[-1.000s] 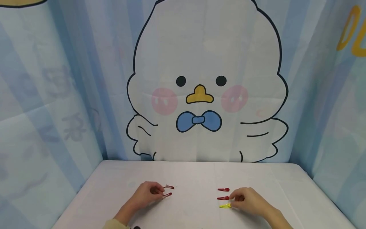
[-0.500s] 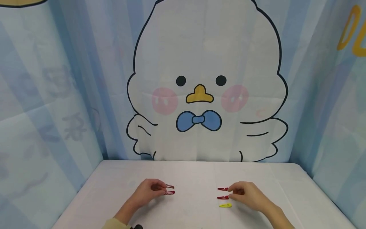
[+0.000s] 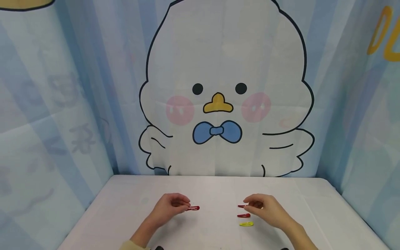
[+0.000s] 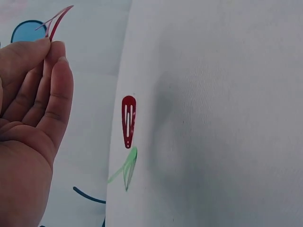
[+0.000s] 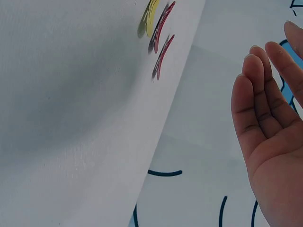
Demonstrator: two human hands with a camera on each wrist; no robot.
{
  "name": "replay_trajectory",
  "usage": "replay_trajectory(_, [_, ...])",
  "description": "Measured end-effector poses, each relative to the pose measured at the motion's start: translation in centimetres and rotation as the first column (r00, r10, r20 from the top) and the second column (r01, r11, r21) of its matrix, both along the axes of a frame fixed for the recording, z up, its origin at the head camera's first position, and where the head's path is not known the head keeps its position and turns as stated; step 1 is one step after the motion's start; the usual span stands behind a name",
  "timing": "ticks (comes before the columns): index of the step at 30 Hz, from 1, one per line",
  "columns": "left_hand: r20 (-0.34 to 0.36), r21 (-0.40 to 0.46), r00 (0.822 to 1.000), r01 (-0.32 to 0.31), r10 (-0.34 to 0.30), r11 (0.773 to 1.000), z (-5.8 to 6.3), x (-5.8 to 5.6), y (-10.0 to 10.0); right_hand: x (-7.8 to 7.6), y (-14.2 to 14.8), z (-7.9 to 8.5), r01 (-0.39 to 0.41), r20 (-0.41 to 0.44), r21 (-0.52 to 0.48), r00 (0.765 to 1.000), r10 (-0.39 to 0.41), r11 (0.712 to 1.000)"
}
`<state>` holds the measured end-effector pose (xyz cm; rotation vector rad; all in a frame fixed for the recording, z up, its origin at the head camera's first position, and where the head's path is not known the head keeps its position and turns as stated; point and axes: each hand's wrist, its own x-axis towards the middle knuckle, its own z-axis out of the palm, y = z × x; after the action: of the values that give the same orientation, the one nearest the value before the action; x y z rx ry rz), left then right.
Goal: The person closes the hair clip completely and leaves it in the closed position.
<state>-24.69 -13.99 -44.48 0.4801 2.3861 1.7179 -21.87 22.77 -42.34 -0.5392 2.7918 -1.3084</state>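
Observation:
My left hand [image 3: 170, 208] pinches a red snap hair clip [image 4: 59, 21] between thumb and fingertips, raised above the table; the clip looks bent open. On the table below lie a flat red hair clip [image 4: 128, 122] and a green hair clip [image 4: 130, 168] with its parts spread; the hand hides these in the head view. My right hand [image 3: 267, 210] hovers with thumb and fingers apart, holding nothing. Beneath its fingertips is a red hair clip [image 3: 241, 206], partly covered. Nearer to me lie another red clip [image 3: 243, 215] and a yellow clip [image 3: 246, 224], in a column.
A white table [image 3: 215, 229] carries the clips. Behind it hangs a pale blue curtain [image 3: 218, 156] printed with a cartoon bird, and similar cloth closes both sides. A dark round object [image 3: 159, 248] peeks in beside the left wrist.
My left hand has moved right and slightly away from me, carrying the red clip. My right hand has moved from beside the yellow clip to above the farthest red clip.

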Motion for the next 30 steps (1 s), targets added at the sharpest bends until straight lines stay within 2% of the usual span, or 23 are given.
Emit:
replay_trajectory(5, [-0.005,0.034,1.000,-0.014,0.014,0.999,0.1,0.5,1.1,0.1,-0.8,0.0,-0.017,-0.015,-0.036,1.000,0.016,0.999])
replay_trajectory(14, [-0.002,0.097,1.000,-0.019,0.020,0.995,0.4,1.1,2.2,0.1,-2.4,0.0,-0.073,-0.152,-0.098,0.987,0.057,0.993])
replay_trajectory(23, [-0.005,0.174,1.000,-0.030,0.031,0.984,0.6,1.7,2.9,0.5,-4.2,-0.3,-0.081,-0.076,-0.211,0.995,0.067,0.974])
replay_trajectory(30, [0.002,0.182,0.999,-0.038,0.038,0.983,0.6,2.3,3.7,0.7,-5.7,-0.6,-0.081,-0.098,-0.187,0.993,0.063,0.979])
